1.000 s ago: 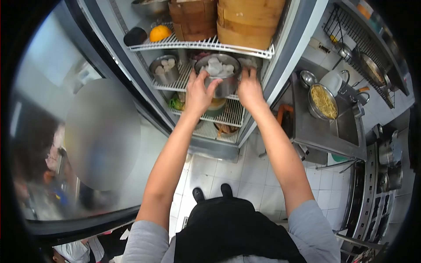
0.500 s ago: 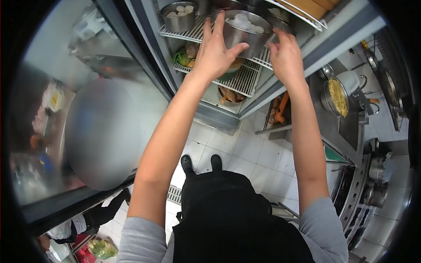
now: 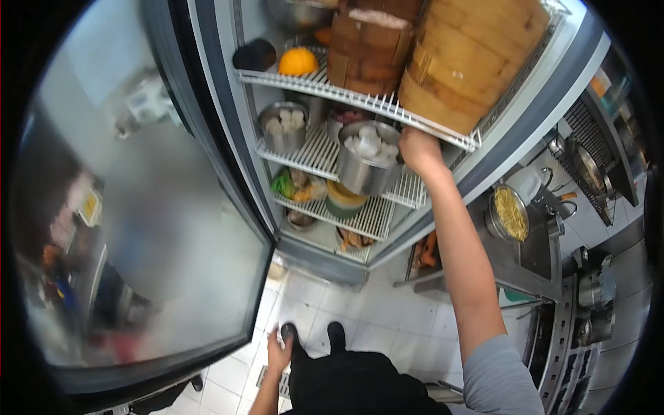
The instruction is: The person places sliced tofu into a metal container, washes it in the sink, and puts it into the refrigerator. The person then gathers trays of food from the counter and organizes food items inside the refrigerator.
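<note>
A steel pot [image 3: 365, 173] with white rounded pieces in it sits on the middle wire shelf [image 3: 318, 153] of an open fridge, partly over the front edge. My right hand [image 3: 420, 152] reaches in at the pot's right side, under the upper shelf. Its fingers are hidden in there, so its grip does not show. Low by my left leg hangs my left hand [image 3: 279, 351], away from the fridge, with its fingers apart and nothing in them. A smaller steel pot [image 3: 283, 135] of white pieces stands on the shelf's left.
Bamboo steamers [image 3: 460, 69] and an orange item [image 3: 299, 61] fill the upper shelf. A pale green tub [image 3: 344, 203] and vegetables [image 3: 285, 185] occupy the lower one. The glass door [image 3: 187, 297] stands open at left. A bowl of noodles [image 3: 510, 213] is on the right counter.
My left hand has let go of the pot and dropped to my side. My right hand has moved deeper beside it. The view has tilted up, showing the upper shelf.
</note>
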Demonstrator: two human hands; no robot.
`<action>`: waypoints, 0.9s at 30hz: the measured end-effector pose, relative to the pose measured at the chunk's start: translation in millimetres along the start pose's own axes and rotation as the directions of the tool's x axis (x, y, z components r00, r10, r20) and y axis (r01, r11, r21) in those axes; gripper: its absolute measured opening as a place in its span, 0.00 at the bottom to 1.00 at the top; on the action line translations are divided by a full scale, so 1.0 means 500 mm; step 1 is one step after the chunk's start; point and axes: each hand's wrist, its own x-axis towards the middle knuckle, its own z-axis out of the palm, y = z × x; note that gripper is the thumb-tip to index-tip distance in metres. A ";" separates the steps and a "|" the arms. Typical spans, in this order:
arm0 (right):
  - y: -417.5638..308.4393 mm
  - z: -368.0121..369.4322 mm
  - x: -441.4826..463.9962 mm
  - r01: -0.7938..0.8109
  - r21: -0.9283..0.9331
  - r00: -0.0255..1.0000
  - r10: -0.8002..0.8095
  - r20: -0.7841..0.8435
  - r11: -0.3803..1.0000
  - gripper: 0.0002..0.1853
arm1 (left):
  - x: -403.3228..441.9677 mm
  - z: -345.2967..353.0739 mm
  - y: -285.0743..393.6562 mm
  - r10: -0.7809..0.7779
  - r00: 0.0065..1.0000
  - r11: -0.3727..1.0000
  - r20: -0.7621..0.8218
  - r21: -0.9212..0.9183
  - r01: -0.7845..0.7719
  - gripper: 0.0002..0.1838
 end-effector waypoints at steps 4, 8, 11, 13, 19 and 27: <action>0.066 0.119 0.132 0.152 -0.176 0.933 -0.200 -0.300 0.973 0.21 | -0.201 -0.049 -0.366 -0.218 0.968 0.932 0.128 0.321 0.167 0.25; 0.111 0.163 0.219 0.144 -0.258 0.973 -0.184 -0.139 0.955 0.23 | -0.320 -0.150 -0.474 -0.774 0.618 0.633 0.137 0.166 0.756 0.21; 0.091 0.151 0.249 0.180 -0.250 0.974 -0.209 -0.092 0.951 0.24 | -0.405 -0.185 -0.513 -0.889 0.429 0.415 0.162 -0.112 0.903 0.18; 0.087 0.138 0.246 0.202 -0.271 0.971 -0.229 -0.072 0.941 0.25 | -0.432 -0.181 -0.456 -0.850 0.524 0.461 0.054 -0.407 0.789 0.16; -0.094 -0.032 0.013 -0.006 0.228 1.000 0.006 -0.002 0.974 0.32 | -0.295 -0.215 -0.207 -0.635 0.754 0.666 -0.169 -0.614 0.423 0.15; -0.128 -0.115 -0.238 -0.035 0.143 0.983 0.060 -0.176 0.989 0.33 | -0.103 -0.272 -0.129 -0.349 0.934 0.829 0.081 -0.437 0.348 0.24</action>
